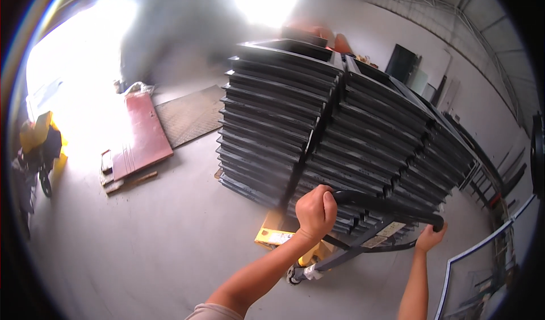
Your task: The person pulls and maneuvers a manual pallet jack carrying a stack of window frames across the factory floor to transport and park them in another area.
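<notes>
Both of my hands are on the black looped handle [392, 206] of a yellow pallet jack [269, 236]. My left hand [317, 211] wraps in a fist round the handle's left end. At its right end, my right hand [431, 236] is closed on the loop, its fingers partly hidden. The handle's shaft slants down to a small wheel [294, 274] near the floor. Just beyond the handle rise tall stacks of black metal frames [272, 116], laid flat on one another in side-by-side piles. The jack's forks are hidden under the load.
A reddish-brown panel [142, 133] and a brown patterned sheet [193, 116] lie on the floor to the left. A yellow and black machine [41, 144] stands at the far left. Glass panels in a pale frame [471, 263] stand close at the right. Dark panels [401, 62] lean against the back wall.
</notes>
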A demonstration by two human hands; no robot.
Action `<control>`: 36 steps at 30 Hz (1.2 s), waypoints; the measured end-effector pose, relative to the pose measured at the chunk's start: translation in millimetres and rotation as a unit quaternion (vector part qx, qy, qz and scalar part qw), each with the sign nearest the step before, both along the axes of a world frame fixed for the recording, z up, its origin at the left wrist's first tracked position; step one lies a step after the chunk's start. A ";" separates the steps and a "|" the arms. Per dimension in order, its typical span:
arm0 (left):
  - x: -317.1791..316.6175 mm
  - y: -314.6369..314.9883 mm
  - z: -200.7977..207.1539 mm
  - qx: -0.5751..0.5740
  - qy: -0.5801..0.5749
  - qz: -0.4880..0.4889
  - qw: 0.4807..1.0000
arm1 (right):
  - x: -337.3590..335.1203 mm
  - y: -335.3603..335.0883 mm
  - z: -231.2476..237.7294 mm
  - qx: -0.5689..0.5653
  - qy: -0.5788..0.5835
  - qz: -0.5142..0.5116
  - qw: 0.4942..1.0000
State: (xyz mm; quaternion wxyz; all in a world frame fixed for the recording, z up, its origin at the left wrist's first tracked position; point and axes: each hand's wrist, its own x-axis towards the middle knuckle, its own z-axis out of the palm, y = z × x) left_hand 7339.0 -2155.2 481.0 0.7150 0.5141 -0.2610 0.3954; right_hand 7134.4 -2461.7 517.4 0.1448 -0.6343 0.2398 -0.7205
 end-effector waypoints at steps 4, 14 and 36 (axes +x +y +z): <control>8.8 3.9 -15.9 0.014 0.001 -0.018 1.000 | 8.3 -8.3 -16.6 0.031 -0.001 -0.060 0.998; 25.1 14.3 -23.6 -0.007 0.008 0.022 1.000 | 21.5 17.4 -18.7 -0.012 -0.007 -0.019 1.000; 31.4 23.3 -52.8 -0.020 0.044 0.040 0.998 | 15.7 -39.1 -73.3 -0.142 0.003 -0.074 0.987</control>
